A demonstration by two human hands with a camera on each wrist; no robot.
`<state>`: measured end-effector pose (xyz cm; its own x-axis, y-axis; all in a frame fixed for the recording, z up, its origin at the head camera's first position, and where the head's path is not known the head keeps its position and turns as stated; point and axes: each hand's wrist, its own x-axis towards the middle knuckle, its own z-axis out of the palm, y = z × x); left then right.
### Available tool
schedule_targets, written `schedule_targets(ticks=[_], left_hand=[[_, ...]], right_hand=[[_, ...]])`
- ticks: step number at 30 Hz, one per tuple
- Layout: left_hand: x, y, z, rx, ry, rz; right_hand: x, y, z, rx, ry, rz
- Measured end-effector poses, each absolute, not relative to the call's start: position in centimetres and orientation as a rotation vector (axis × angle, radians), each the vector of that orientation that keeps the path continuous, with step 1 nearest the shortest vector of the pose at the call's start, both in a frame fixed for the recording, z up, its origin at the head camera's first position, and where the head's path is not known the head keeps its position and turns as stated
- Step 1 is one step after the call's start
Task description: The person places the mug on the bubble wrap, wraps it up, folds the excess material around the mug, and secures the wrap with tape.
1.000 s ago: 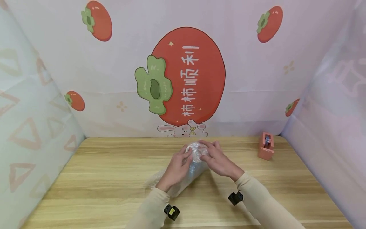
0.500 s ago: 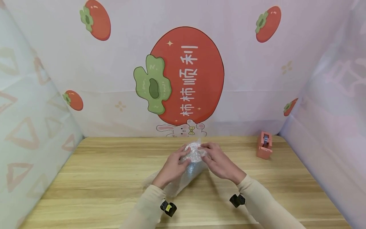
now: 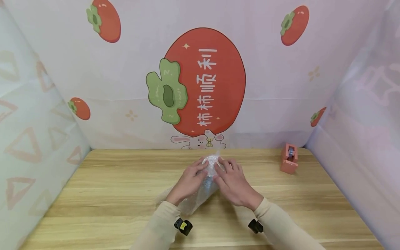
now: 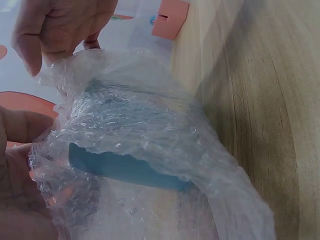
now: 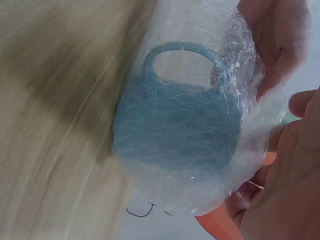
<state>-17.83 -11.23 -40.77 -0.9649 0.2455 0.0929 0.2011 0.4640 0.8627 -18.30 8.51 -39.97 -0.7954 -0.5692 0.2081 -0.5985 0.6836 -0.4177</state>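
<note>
A light blue mug [image 5: 175, 127] stands on the table inside clear bubble wrap [image 3: 211, 166], its handle showing through in the right wrist view. The left wrist view shows a bare strip of the mug's blue side below a loose edge of the wrap. My left hand [image 3: 189, 178] holds the bubble wrap at the top left, thumb and fingers bent around its edge. From the other side, my right hand [image 3: 234, 184] curls its fingers over the gathered top of the wrap. A loose tail of bubble wrap trails toward the left sleeve, partly hidden by the left forearm.
A pink tape dispenser [image 3: 289, 159] with a roll of tape stands at the back right of the wooden table [image 3: 109, 198]. Printed fabric walls [image 3: 265, 114] enclose the table at the back and both sides.
My right hand has shifted slightly left and inward, its fingers now farther over the top of the wrap. The left hand stays nearly in place; the wrapped mug has barely moved.
</note>
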Motion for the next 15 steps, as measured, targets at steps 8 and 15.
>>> schedule_targets(ticks=[8,15], left_hand=[[-17.9,-11.2,-40.8,0.427,2.653,1.545],[-17.8,-11.2,-41.0,0.453,2.732,1.460]], right_hand=[[-18.9,8.6,-40.4,0.931,-2.685,0.946],[-19.0,8.1,-41.2,0.828,-2.602,0.927]])
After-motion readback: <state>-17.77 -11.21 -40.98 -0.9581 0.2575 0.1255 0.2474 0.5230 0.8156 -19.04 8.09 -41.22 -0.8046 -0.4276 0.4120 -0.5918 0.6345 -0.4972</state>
